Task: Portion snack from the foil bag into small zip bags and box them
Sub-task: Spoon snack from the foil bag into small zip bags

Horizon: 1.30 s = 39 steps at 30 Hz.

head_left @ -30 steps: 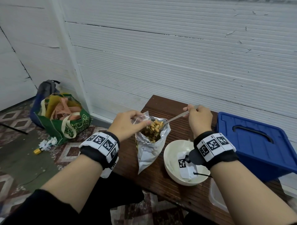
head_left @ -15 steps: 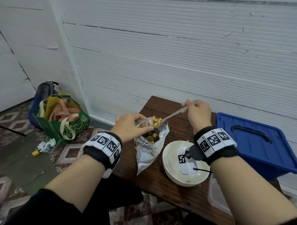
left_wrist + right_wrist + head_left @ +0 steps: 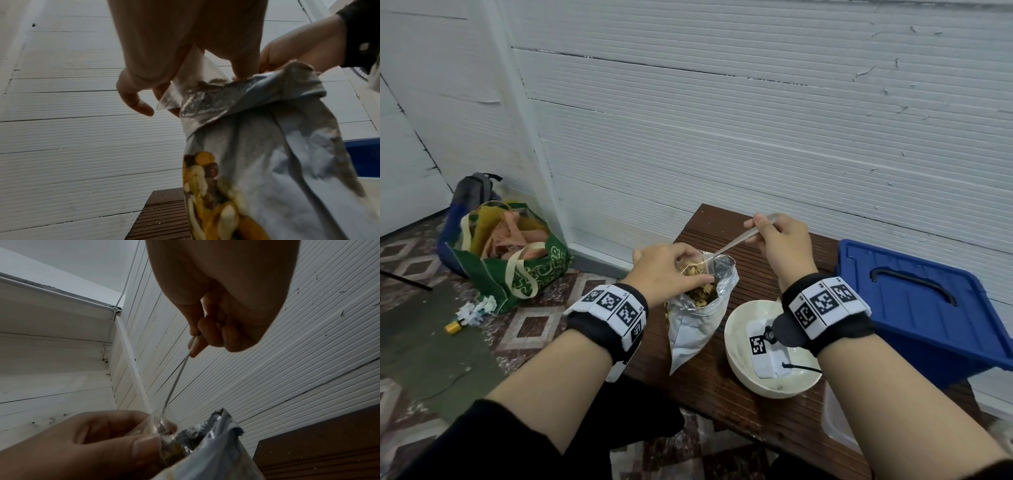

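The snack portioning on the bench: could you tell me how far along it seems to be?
Early on. Done: the foil bag stands open, still holding plenty of snack. In hand: the left hand holds a small clear zip bag open at its mouth, while the right hand tips a spoon into it. Left: sealing this bag, filling others and boxing them; the blue box has its lid on, and no finished bags are visible.

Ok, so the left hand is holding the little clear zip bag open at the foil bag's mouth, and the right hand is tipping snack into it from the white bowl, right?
Not from the bowl. The head view shows the right hand holding a metal spoon that reaches into the clear zip bag; the white bowl sits untouched on the bench. The rest holds: the left hand holds the zip bag open at the foil bag mouth.
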Available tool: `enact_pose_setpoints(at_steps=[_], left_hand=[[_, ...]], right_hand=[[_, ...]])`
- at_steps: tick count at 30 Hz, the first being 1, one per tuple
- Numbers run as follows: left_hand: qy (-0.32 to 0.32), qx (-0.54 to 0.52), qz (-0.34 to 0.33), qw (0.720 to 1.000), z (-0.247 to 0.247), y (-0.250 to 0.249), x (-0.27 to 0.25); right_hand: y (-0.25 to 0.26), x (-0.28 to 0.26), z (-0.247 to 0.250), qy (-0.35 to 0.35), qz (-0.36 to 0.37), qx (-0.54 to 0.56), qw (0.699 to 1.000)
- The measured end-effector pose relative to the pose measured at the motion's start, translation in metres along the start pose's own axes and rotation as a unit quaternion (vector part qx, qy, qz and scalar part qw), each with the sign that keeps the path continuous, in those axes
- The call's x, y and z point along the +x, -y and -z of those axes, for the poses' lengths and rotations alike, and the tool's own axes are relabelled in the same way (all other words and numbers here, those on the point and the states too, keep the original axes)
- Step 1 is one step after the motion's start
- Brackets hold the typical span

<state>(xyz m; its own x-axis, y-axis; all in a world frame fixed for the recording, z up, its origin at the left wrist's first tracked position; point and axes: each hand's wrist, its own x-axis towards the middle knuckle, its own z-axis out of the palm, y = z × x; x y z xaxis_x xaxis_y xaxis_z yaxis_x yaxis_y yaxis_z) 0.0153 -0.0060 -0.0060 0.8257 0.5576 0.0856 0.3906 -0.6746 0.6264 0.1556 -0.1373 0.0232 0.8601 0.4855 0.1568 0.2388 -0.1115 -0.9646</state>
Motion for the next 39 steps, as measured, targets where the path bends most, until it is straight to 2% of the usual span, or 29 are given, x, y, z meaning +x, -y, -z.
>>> enact_pose_setpoints(at_steps=[3, 6, 13, 17, 19, 22, 26, 29, 39], left_hand=[[-0.010, -0.022, 0.007, 1.000, -0.001, 0.000, -0.001], [-0.022, -0.067, 0.021, 0.997, -0.001, 0.007, 0.000], [-0.054, -0.154, 0.028, 0.986, 0.003, 0.006, -0.007], [-0.055, -0.173, 0.024, 0.983, 0.004, 0.008, -0.008], [-0.058, -0.178, 0.022, 0.982, 0.004, 0.010, -0.008], [-0.056, -0.185, 0.024, 0.981, 0.003, 0.011, -0.007], [-0.056, -0.184, 0.027, 0.981, 0.004, 0.011, -0.007], [-0.056, -0.186, 0.024, 0.981, 0.005, 0.010, -0.008], [-0.052, -0.185, 0.023, 0.981, 0.005, 0.007, -0.009]], right_hand=[[0.007, -0.006, 0.003, 0.034, 0.048, 0.040, 0.997], [0.010, -0.007, 0.008, 0.038, 0.091, 0.056, 0.993], [0.009, 0.003, 0.019, -0.077, 0.098, 0.090, 0.988], [0.006, 0.003, 0.018, -0.118, 0.088, 0.026, 0.989], [0.007, -0.003, 0.015, -0.093, 0.105, -0.013, 0.990], [0.005, -0.012, 0.006, -0.012, 0.126, -0.085, 0.988], [-0.007, -0.019, -0.008, 0.083, 0.190, -0.200, 0.958], [-0.015, -0.027, -0.016, 0.129, 0.210, -0.231, 0.941], [-0.011, -0.029, -0.018, 0.085, 0.084, -0.159, 0.980]])
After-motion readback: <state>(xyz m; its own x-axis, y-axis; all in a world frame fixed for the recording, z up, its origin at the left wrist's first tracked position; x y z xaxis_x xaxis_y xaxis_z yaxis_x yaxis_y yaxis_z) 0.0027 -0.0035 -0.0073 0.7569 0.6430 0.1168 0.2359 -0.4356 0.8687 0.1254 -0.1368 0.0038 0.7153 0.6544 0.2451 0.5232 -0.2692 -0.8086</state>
